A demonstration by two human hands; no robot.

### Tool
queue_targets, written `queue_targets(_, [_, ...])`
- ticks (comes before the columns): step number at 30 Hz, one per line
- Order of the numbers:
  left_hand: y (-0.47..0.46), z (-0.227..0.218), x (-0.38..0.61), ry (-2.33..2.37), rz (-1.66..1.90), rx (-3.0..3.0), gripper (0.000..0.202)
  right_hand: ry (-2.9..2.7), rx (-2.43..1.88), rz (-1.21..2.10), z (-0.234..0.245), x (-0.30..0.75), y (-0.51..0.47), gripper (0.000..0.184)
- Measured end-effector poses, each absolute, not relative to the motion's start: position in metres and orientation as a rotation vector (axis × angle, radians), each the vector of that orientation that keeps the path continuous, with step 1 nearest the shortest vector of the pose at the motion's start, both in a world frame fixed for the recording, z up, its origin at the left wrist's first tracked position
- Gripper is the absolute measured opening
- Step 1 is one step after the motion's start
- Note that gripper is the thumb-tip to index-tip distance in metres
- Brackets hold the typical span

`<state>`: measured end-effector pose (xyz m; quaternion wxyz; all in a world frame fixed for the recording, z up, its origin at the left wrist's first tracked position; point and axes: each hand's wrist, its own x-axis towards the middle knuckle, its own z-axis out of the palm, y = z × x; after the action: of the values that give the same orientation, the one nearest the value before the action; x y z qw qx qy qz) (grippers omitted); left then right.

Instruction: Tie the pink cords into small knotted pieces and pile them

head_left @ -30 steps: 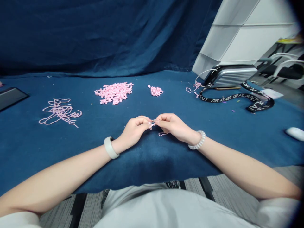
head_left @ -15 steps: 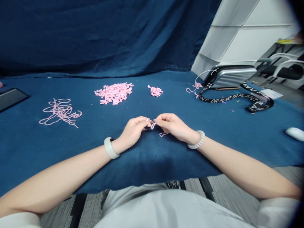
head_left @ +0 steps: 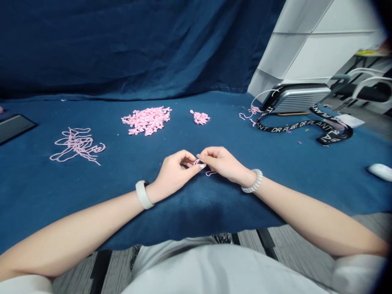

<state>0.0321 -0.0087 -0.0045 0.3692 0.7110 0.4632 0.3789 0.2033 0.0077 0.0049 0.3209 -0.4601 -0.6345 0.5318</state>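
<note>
My left hand (head_left: 174, 173) and my right hand (head_left: 222, 163) meet fingertip to fingertip over the blue cloth, both pinched on a short piece of pink yarn (head_left: 210, 173). One loose end of it curls on the cloth under my right hand. A white band is on my left wrist, a pale coiled bracelet on my right. Farther back lie a large heap of knotted pink yarn pieces (head_left: 147, 119), a small heap (head_left: 200, 117) and, at the left, a tangle of loose pink strands (head_left: 78, 144).
A silver case (head_left: 295, 98) with a black printed strap (head_left: 301, 125) stands at the back right, with a few pink strands beside it. A white mouse (head_left: 380, 171) lies at the right edge, a dark tablet (head_left: 14, 124) at the far left. Blue cloth hangs behind.
My left fingers have stretched forward under my right fingertips, and the yarn between them has been drawn closer in. Both arms stay in place.
</note>
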Motion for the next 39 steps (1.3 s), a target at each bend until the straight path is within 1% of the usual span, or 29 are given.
queue_targets(8, [-0.007, -0.004, 0.03, 1.263, 0.888, 1.953, 0.025, -1.67, -1.242, 1.397, 0.007, 0.204, 0.007, 0.03])
queue_targets(19, [-0.008, -0.005, 0.028, 1.098, 0.887, 1.991, 0.026, -1.833, -1.18, 1.369, 0.01, 0.206, 0.008, 0.027])
queue_targets(22, [-0.005, -0.007, 0.026, 1.051, 0.992, 1.903, 0.027, -1.891, -1.144, 1.334, 0.013, 0.21, 0.009, 0.029])
queue_targets(25, [-0.004, -0.004, 0.025, 0.992, 1.091, 1.674, 0.026, -1.882, -1.142, 1.323, 0.014, 0.212, 0.012, 0.029])
queue_targets(29, [-0.007, 0.01, 0.029, 0.816, 1.15, 1.302, 0.023, -1.789, -1.103, 1.436, 0.012, 0.214, 0.014, 0.027])
queue_targets(32, [-0.011, 0.022, 0.032, 0.725, 1.113, 1.095, 0.021, -1.718, -1.041, 1.533, 0.011, 0.214, 0.014, 0.028])
queue_targets(34, [-0.011, 0.026, 0.032, 0.698, 1.11, 1.077, 0.02, -1.703, -1.016, 1.574, 0.011, 0.214, 0.013, 0.029])
queue_targets(39, [-0.004, 0.03, 0.026, 0.699, 1.257, 1.18, 0.02, -1.681, -1.032, 1.625, 0.01, 0.214, 0.015, 0.029])
